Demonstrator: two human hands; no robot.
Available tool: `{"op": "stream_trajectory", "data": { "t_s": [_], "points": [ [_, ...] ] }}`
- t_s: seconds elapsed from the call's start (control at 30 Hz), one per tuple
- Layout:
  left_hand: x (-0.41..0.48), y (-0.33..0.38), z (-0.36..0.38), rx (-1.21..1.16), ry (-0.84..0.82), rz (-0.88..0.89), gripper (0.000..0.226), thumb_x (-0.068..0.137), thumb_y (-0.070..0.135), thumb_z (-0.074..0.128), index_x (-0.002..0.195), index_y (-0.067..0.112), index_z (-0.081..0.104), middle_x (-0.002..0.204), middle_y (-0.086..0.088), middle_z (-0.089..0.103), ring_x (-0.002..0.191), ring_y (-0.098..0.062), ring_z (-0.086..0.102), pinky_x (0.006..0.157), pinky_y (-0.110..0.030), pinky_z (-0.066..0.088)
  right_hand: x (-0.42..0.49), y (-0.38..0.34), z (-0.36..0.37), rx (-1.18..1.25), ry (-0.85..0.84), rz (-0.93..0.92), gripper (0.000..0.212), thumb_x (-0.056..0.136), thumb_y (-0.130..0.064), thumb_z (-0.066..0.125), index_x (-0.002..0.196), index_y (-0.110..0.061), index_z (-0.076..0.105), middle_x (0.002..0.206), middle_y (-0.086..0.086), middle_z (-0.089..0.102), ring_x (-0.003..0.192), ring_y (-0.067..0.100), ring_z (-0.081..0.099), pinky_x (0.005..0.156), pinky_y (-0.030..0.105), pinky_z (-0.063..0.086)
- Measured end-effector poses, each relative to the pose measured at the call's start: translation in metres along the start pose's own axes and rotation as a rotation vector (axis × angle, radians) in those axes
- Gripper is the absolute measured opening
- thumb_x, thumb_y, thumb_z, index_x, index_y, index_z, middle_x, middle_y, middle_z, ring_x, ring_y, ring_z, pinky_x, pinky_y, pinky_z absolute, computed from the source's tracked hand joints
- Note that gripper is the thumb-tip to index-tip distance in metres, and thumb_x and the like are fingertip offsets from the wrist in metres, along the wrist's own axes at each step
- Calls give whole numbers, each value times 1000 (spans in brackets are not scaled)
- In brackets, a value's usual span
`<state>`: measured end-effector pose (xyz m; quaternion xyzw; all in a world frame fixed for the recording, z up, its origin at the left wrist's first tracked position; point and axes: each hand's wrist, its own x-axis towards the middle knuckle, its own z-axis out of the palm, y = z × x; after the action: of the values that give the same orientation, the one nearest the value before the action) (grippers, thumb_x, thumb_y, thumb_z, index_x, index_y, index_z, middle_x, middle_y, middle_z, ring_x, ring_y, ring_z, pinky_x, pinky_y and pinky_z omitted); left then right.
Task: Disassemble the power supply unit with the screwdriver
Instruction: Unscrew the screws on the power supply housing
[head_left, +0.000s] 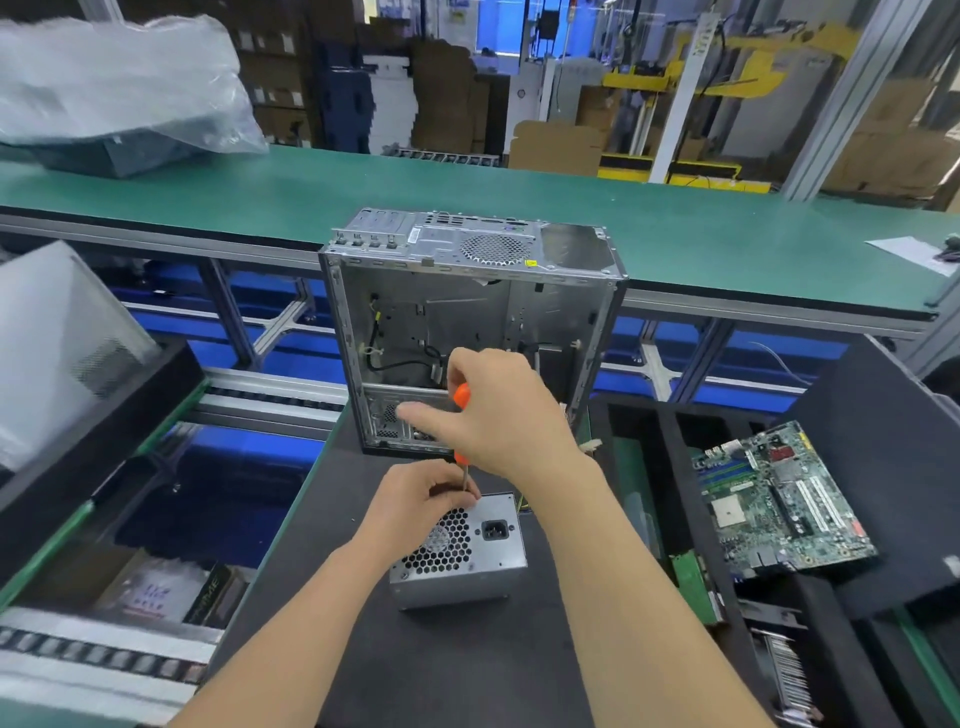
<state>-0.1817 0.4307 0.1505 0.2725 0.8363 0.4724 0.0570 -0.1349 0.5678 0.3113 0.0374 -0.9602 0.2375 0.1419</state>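
A grey metal power supply unit (475, 558) stands on the black mat (415, 665), its honeycomb fan grille and power socket facing up. An orange-handled screwdriver (461, 397) points down at the unit's far left corner. My right hand (498, 415) grips the handle from above. Just below it, my left hand (423, 493) pinches the metal shaft near the tip and rests on the unit's top edge. The tip itself is hidden behind my left fingers.
An empty open computer case (467, 312) stands right behind the unit. A loose motherboard (779, 504) lies on black foam at the right. A green conveyor table (675, 228) runs across behind, with a plastic-wrapped case (114, 93) at far left. Roller tracks (104, 660) sit lower left.
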Motion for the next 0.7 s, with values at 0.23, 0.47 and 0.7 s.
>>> {"op": "stream_trajectory", "data": {
  "t_s": [0.23, 0.47, 0.7],
  "points": [
    [-3, 14, -10, -18, -48, 12, 43, 95, 18, 75, 81, 58, 73, 95, 26, 77, 95, 3, 72, 84, -11, 50, -4, 20, -12, 181, -153, -106, 29, 77, -9, 71, 96, -26, 56, 77, -6, 66, 78, 16, 60, 68, 37, 55],
    [-3, 13, -7, 118, -27, 46, 17, 95, 14, 70, 89, 28, 77, 90, 23, 76, 92, -2, 72, 89, -25, 54, -6, 21, -18, 67, -192, -167, 25, 76, -37, 67, 88, -23, 50, 81, -4, 55, 82, 19, 53, 68, 40, 50],
    [4, 5, -2, 156, -34, 49, 27, 91, 10, 71, 86, 36, 75, 86, 26, 75, 88, 2, 72, 81, -7, 47, 7, 10, -21, -195, 33, 213, 60, 76, -70, 70, 64, -16, 45, 67, 2, 49, 59, 22, 49, 46, 26, 27]
  ]
}}
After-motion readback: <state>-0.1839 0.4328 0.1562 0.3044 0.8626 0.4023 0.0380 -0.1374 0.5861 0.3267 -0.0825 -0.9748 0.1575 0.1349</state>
